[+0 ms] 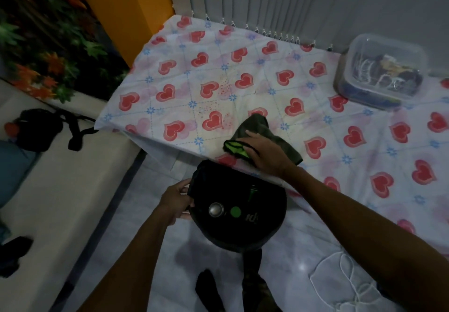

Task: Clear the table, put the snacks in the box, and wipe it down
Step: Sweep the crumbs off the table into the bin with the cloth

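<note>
Cloth point(263, 127) pressed under flat fingers point(252, 135) of right hand point(264, 152) at bench point(218, 68) edge; left hand point(175, 200) grips black bag point(238, 224) below, seemingly catching crumbs.

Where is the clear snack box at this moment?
In the head view the clear box sits at the far right of the table, by the blinds, well away from the cloth under the right hand.

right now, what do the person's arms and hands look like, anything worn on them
The left forearm and right forearm are bare as far as the picture shows them: no sleeves are in view. The left hand and right hand have no gloves. No watch, bracelet or ring shows, though the view is dim and slightly blurred.
</note>
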Tool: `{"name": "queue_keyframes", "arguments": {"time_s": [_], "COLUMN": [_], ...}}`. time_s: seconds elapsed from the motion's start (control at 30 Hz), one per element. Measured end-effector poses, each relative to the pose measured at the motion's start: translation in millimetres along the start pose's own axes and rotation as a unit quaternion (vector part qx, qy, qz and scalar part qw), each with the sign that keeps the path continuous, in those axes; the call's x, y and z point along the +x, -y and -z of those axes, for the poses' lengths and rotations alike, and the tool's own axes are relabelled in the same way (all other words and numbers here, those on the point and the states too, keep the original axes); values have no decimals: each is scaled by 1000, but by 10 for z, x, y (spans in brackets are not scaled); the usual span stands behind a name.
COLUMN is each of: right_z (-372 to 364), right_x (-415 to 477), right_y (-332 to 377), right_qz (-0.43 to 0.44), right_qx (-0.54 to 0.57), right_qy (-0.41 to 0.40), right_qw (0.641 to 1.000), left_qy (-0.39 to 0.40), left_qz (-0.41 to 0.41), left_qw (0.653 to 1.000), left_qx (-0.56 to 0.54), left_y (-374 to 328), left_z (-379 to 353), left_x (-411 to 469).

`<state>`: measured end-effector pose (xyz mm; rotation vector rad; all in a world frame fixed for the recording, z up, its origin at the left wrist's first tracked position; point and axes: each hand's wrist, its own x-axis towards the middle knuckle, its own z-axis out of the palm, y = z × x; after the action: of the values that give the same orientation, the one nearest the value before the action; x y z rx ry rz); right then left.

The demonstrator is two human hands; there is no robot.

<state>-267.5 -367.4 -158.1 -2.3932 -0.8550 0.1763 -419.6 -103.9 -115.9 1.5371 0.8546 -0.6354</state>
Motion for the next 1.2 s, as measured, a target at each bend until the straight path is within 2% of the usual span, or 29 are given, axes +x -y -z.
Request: {"name": "queue_keyframes", "arguments": {"time_s": [0.27, 0.6, 0.77, 1.03, 1.2], "right_z": [-253, -487, -357, -113, 47], "right_x": [-493, -835, -908, -1018, -1091], "right_y": [621, 959, 1099, 1222, 1331], "right_qz": [-16, -21, -63, -87, -123], "right_qx": [38, 20, 52, 71, 69], "right_qy": [19, 38, 7, -68, -81], "right_qw": [999, 999, 997, 991, 987], "left_qy": [-2, 22, 22, 32, 44], "left_qz": [-11, -7, -2, -10, -20], "left_qw": [1000, 1000, 1000, 999, 999], "left_qx": [-4, -3, 5, 18, 20], "left_y": [63, 115, 216, 357, 397], "left_z": [-10, -10, 8, -12, -44], "left_x": [2, -123, -112, -149, -214]}}
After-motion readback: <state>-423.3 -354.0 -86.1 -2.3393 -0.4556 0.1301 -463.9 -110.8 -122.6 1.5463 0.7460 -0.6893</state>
